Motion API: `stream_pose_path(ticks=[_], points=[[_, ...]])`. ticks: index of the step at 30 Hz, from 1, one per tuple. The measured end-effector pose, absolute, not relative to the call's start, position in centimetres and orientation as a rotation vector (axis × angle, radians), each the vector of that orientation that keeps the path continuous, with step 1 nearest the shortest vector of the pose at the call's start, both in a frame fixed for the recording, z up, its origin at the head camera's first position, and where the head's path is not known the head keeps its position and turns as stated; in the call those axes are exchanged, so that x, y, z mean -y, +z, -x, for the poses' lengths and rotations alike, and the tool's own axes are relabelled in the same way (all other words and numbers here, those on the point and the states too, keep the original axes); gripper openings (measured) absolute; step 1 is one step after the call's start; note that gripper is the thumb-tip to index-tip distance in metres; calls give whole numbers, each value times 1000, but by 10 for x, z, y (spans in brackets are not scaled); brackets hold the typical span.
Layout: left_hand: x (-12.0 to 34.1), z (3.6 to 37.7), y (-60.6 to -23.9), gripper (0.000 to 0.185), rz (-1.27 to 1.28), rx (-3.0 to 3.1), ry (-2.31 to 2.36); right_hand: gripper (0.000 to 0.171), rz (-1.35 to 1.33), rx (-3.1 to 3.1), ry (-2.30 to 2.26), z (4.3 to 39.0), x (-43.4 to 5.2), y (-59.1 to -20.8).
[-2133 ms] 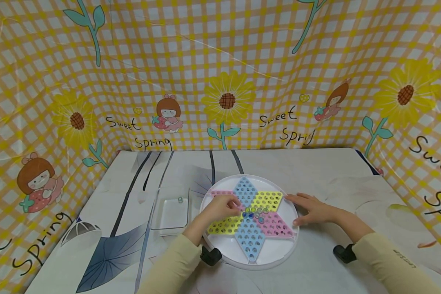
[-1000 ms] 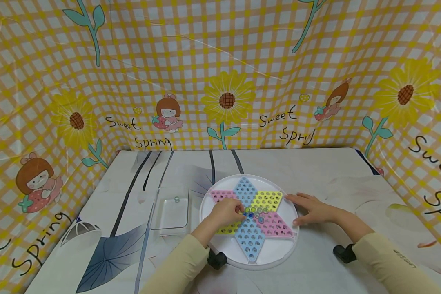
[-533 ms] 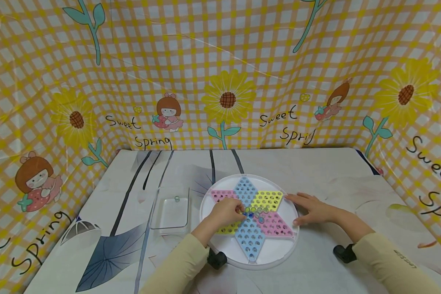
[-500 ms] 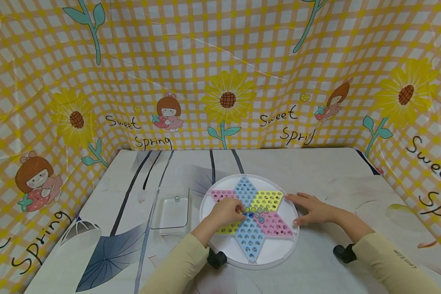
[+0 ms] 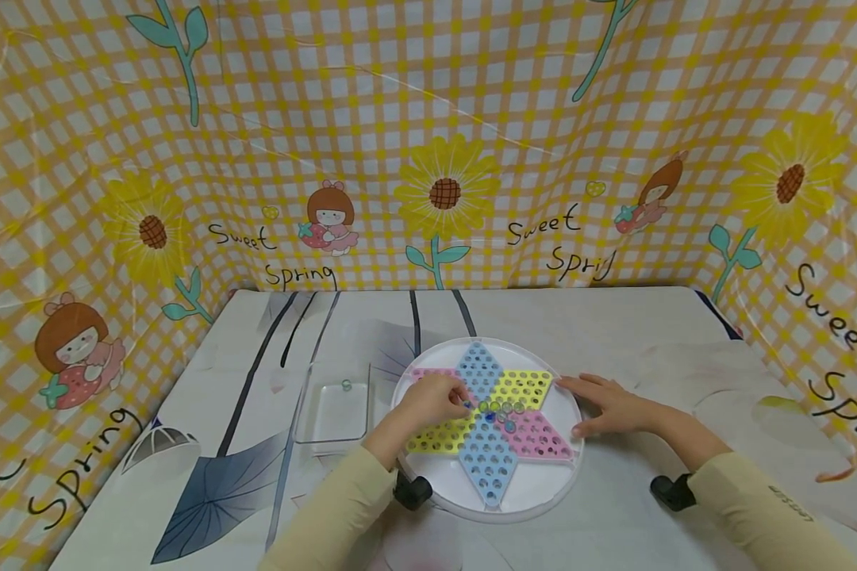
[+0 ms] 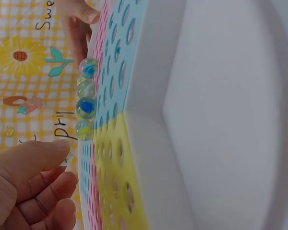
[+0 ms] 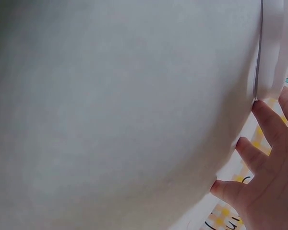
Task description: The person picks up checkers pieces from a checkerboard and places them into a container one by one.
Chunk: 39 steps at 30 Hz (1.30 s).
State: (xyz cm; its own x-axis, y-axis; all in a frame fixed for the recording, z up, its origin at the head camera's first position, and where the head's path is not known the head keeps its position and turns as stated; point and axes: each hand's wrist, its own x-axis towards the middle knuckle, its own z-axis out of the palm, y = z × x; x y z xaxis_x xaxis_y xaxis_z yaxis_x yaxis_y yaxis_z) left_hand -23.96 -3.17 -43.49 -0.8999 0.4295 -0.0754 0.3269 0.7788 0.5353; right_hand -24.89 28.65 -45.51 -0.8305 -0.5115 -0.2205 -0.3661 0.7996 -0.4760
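A round white board (image 5: 543, 476) with a pastel star of holes lies on the table. Several glass marbles (image 5: 500, 408) sit in a short row at the star's centre, and the same marbles (image 6: 85, 98) show in the left wrist view. My left hand (image 5: 459, 396) hovers just left of the row. In the left wrist view the left hand (image 6: 62, 165) pinches a clear marble (image 6: 68, 156) between thumb and fingers. My right hand (image 5: 600, 404) rests flat on the board's right rim, fingers straight. In the right wrist view the right hand's fingers (image 7: 264, 158) lie beside the board's rim (image 7: 272, 48).
A clear shallow tray (image 5: 332, 416) stands left of the board with one marble (image 5: 346, 385) in it. Yellow checked screens with sunflowers wall in the table on three sides. Black camera mounts (image 5: 410, 492) sit at both wrists.
My left hand has drawn back a little up and to the left from the row of marbles. The right hand has stayed on the rim.
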Motion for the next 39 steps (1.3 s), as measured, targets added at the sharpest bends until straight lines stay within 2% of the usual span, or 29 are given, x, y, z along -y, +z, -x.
stream_pose_path(ticks=[24,39], points=[[69,252,-413,18,-481,-2745,976,82,719,-2665,-604,249,-291,-458],[104,255,-402,13,-437,-2851,1001,82,705,-2656,-626,249,-290,-456]])
